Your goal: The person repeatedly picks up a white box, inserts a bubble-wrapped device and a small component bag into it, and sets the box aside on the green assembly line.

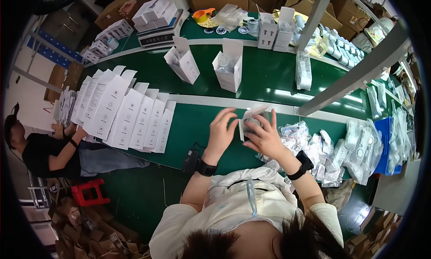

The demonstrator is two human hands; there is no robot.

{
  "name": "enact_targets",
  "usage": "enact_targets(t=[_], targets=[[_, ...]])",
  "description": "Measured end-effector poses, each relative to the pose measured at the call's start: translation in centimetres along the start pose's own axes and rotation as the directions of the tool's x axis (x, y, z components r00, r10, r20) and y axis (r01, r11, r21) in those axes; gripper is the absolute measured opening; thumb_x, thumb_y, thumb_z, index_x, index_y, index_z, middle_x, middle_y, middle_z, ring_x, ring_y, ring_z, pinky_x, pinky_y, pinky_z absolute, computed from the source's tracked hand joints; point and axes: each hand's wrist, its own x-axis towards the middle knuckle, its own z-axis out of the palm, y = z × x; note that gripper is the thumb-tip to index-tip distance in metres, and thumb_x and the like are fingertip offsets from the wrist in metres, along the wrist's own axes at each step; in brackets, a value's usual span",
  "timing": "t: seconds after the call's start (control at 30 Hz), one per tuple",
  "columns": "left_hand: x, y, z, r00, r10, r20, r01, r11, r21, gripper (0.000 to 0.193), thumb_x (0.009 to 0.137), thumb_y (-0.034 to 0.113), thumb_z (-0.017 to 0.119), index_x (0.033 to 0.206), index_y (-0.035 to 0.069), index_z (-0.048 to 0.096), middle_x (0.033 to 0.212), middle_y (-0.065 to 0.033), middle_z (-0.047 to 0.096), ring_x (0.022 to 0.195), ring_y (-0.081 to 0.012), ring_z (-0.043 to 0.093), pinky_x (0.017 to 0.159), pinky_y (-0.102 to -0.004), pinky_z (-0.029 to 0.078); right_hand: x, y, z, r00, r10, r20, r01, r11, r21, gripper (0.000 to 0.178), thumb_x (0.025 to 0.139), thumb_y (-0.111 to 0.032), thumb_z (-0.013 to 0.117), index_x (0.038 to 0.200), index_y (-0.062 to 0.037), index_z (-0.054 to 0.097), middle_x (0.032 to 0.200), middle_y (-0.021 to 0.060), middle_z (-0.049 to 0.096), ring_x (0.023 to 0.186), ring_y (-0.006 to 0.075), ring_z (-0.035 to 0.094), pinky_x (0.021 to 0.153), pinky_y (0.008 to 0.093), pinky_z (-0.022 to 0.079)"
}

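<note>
Above the near strip of green table, a small white carton (252, 111) stands with its top flap up and something greyish in its mouth. My right hand (266, 135) grips it, fingers over its mouth and side, partly hiding it. My left hand (220, 135) is just left of the carton, fingers curved and apart, with nothing visible in them. Beside my right hand lies a heap of small clear plastic packets (298, 140). To the left of my left hand, tall white unfilled cartons (130, 117) lean in an overlapping row.
Two open white cartons, a left one (187, 69) and a right one (231, 77), stand on the conveyor ahead, plastic bags inside. A bubble-wrapped pack (303, 70) lies farther right. A metal post (323, 97) slants across the right. A blue bin (384, 144) holds bagged parts. A co-worker (49, 146) sits at left.
</note>
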Motion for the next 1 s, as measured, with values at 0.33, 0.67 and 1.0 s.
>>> enact_targets(t=[0.33,0.67,1.0], targets=[[6.2,-1.8,-26.6,0.899,-0.029,-0.437,0.433,-0.098,0.896,0.074,0.065,0.026,0.072,0.129,0.015,0.037,0.136,-0.0098,0.032,0.126,-0.0302,0.027,0.099,-0.0568,0.018,-3.2,5.8,5.0,0.876,0.469,0.11,-0.322,0.401,0.858,0.109,0.05,-0.046,0.079,0.134,-0.0057,0.021,0.133,0.0177,0.03,0.124,0.0306,0.029,0.104,0.0397,0.018],[-0.6,5.3,-12.1,0.916,-0.317,0.247,-0.019,0.58,0.814,0.076,0.069,0.023,0.066,0.131,0.004,0.029,0.133,-0.0163,0.032,0.123,-0.0351,0.03,0.095,-0.0482,0.027,2.2,14.0,5.5,0.6,0.797,-0.064,-0.24,0.255,0.937,0.104,0.055,-0.029,0.08,0.135,-0.0044,0.018,0.126,0.0112,0.04,0.113,0.0234,0.043,0.092,0.0322,0.037],[-5.4,-1.3,3.8,0.74,-0.509,0.44,0.054,0.697,0.715,0.071,0.073,0.031,0.065,0.128,0.002,0.031,0.125,-0.0189,0.036,0.11,-0.0387,0.038,0.083,-0.0504,0.038,4.3,24.0,9.3,0.67,0.656,-0.349,-0.162,0.587,0.793,0.067,0.08,-0.025,0.058,0.134,-0.0051,0.024,0.128,0.0126,0.039,0.118,0.0233,0.037,0.098,0.0327,0.03]])
